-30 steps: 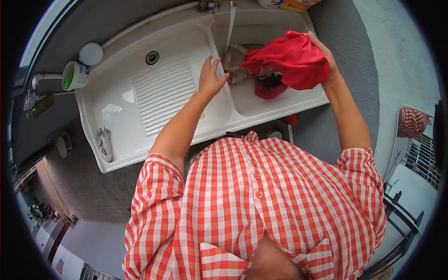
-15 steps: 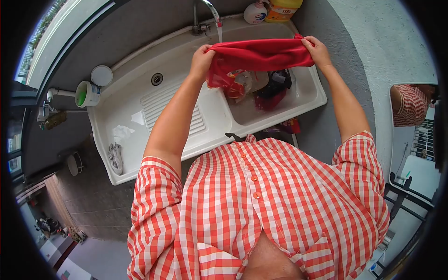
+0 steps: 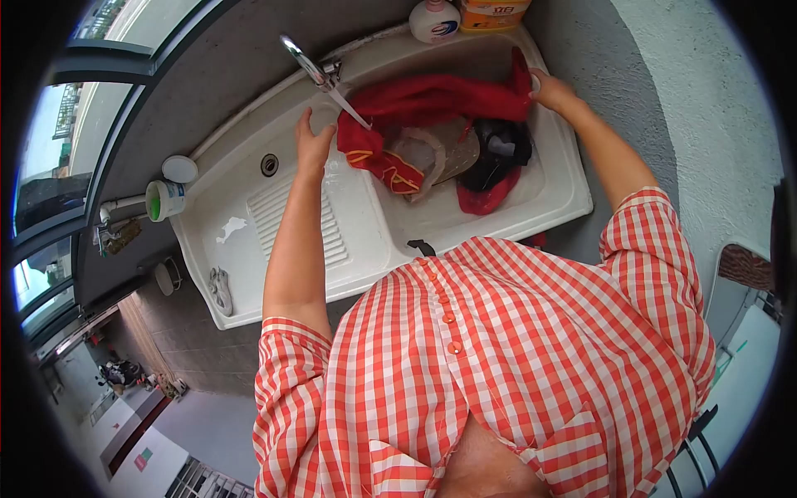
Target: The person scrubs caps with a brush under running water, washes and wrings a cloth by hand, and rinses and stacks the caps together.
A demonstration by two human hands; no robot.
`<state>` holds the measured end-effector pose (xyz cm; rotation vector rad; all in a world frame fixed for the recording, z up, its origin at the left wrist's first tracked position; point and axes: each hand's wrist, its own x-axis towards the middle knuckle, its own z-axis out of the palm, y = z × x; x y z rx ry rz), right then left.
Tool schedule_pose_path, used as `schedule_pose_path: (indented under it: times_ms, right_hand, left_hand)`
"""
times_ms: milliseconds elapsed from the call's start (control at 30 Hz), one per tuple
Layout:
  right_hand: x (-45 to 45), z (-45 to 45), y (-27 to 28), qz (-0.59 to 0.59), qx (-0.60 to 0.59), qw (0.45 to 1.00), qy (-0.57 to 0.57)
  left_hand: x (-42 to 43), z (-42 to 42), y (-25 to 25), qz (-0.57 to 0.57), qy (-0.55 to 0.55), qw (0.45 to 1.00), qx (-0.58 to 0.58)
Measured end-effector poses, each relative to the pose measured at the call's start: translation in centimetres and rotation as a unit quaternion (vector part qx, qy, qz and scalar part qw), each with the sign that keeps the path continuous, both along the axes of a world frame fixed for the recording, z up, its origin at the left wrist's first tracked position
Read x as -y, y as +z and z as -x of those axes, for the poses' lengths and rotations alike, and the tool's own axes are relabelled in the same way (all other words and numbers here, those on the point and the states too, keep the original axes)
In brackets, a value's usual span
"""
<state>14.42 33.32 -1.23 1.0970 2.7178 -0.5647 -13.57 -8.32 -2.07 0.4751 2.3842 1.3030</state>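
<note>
A red cloth (image 3: 440, 97) with yellow-edged trim stretches across the right basin of the white sink (image 3: 365, 249). Its right end meets my right hand (image 3: 552, 90), whose fingers are closed on it. My left hand (image 3: 312, 143) is beside the cloth's left end, over the ribbed side, with fingers apart and nothing in them. Water runs from the chrome faucet (image 3: 307, 60) onto the left part of the cloth. Below the cloth in the basin lie a translucent bag-like item (image 3: 419, 156), a black item (image 3: 496, 153) and another red piece (image 3: 490, 195).
A white bottle (image 3: 434, 21) and a yellow container (image 3: 493, 14) stand behind the basin. A small bucket (image 3: 164, 200) and a round lid (image 3: 179, 169) are at the sink's left edge. A grey item (image 3: 220, 290) lies in the front left corner.
The red cloth was stretched between both hands and has come down into the basin. My left hand has let go and moved left; my right hand has stayed at the cloth's right end.
</note>
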Motion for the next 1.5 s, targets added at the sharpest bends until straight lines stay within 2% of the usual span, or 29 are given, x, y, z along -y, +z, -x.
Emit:
schedule_pose_path:
  times_ms: [33, 100, 200, 267, 367, 433, 533, 600, 633, 700, 733, 767, 800, 867, 933, 967, 1000, 1067, 1100, 1167, 1200, 1300, 1333, 1367, 1433, 1467, 1500]
  right_hand:
    - [1.3, 0.3, 0.3, -0.035, 0.076, 0.995, 0.053]
    - [2.4, 2.2, 0.3, -0.044, 0.073, 0.99, 0.111]
    - [5.7, 4.6, -2.4, 0.053, 0.066, 0.985, 0.15]
    - [7.9, 7.0, -4.3, 0.091, 0.076, 0.977, 0.177]
    - [10.6, 10.0, -7.9, 0.093, 0.06, 0.977, 0.183]
    - [13.1, 10.7, -9.1, 0.074, 0.079, 0.99, 0.088]
    - [19.1, 10.2, -10.5, 0.055, 0.044, 0.996, 0.059]
    - [21.5, 9.6, -10.7, 0.236, 0.169, 0.93, 0.225]
    - [21.8, 8.8, -12.7, 0.236, 0.173, 0.928, 0.23]
    - [22.2, 7.0, -16.5, 0.311, 0.188, 0.832, 0.418]
    - [22.0, 8.0, -16.7, 0.314, 0.188, 0.83, 0.421]
    - [21.2, 9.4, -16.8, 0.284, 0.163, 0.872, 0.364]
    - [20.2, 10.6, -15.8, 0.252, 0.138, 0.909, 0.302]
    - [20.7, 14.1, -7.8, 0.179, 0.134, 0.926, 0.303]
    - [23.7, 14.9, -2.3, 0.078, -0.049, 0.904, 0.417]
    - [25.4, 15.4, 0.2, 0.113, -0.092, 0.894, 0.424]
    - [27.1, 15.8, 1.9, 0.144, -0.138, 0.88, 0.43]
    - [30.4, 16.5, 2.2, 0.164, -0.18, 0.891, 0.383]
    - [31.5, 16.7, 2.9, 0.162, -0.181, 0.89, 0.385]
    - [33.6, 16.4, 4.0, 0.428, -0.149, 0.863, 0.225]
    - [34.8, 15.7, 4.8, 0.427, -0.149, 0.863, 0.224]
    - [38.9, 12.8, 7.0, 0.43, -0.283, 0.804, 0.297]
    - [40.5, 12.0, 6.8, 0.417, -0.36, 0.782, 0.291]
    - [40.7, 11.4, 6.0, 0.414, -0.359, 0.784, 0.291]
    - [39.8, 11.5, 4.6, 0.475, -0.296, 0.8, 0.218]
    - [38.1, 12.7, 3.2, 0.378, -0.324, 0.84, 0.215]
    - [35.5, 13.9, 2.1, 0.281, -0.322, 0.877, 0.22]
  left_hand:
    - [0.7, -0.9, 0.1, 0.007, 0.005, 1.0, 0.006]
    - [1.7, -2.9, 0.8, -0.007, -0.002, 0.995, 0.103]
    - [4.1, -6.9, 1.3, -0.02, -0.016, 0.975, 0.223]
    - [4.9, -8.9, 2.7, -0.009, -0.013, 0.968, 0.249]
    - [5.3, -11.1, 4.8, -0.015, 0.007, 0.951, 0.309]
    - [5.1, -12.2, 5.4, -0.018, 0.028, 0.937, 0.349]
    - [4.5, -12.7, 6.3, -0.035, 0.045, 0.928, 0.369]
    - [4.7, -12.6, 5.9, -0.033, 0.056, 0.925, 0.374]
    - [4.7, -12.6, 5.5, -0.036, 0.061, 0.924, 0.376]
    - [4.9, -12.7, 4.9, -0.045, 0.074, 0.912, 0.401]
    - [5.1, -12.6, 4.8, -0.053, 0.083, 0.902, 0.42]
    - [5.5, -12.7, 4.6, -0.052, 0.085, 0.903, 0.418]
    - [5.7, -12.7, 4.3, -0.072, 0.109, 0.889, 0.44]
    - [6.0, -12.1, 3.3, -0.097, 0.13, 0.874, 0.458]
    - [7.5, -12.1, 1.8, -0.128, 0.207, 0.852, 0.463]
    - [7.6, -11.7, 1.4, -0.131, 0.206, 0.851, 0.465]
    - [7.6, -11.2, 1.0, -0.161, 0.253, 0.81, 0.504]
    - [6.9, -10.3, 1.0, -0.211, 0.309, 0.729, 0.573]
    - [6.5, -10.0, 1.5, -0.214, 0.309, 0.73, 0.571]
    - [5.8, -9.3, 1.8, -0.289, 0.21, 0.689, 0.631]
    - [7.9, -8.1, -5.0, -0.382, 0.077, 0.65, 0.652]
    - [6.9, -8.9, -4.2, -0.405, 0.088, 0.649, 0.638]
    - [6.3, -9.4, -3.4, -0.414, 0.097, 0.648, 0.631]
    - [5.4, -10.1, -2.8, -0.423, 0.103, 0.649, 0.624]
    - [3.6, -10.9, -1.3, -0.442, 0.119, 0.652, 0.605]
    - [2.5, -10.9, -1.3, -0.444, 0.115, 0.653, 0.603]
    - [1.0, -11.2, -1.4, -0.431, 0.162, 0.676, 0.575]
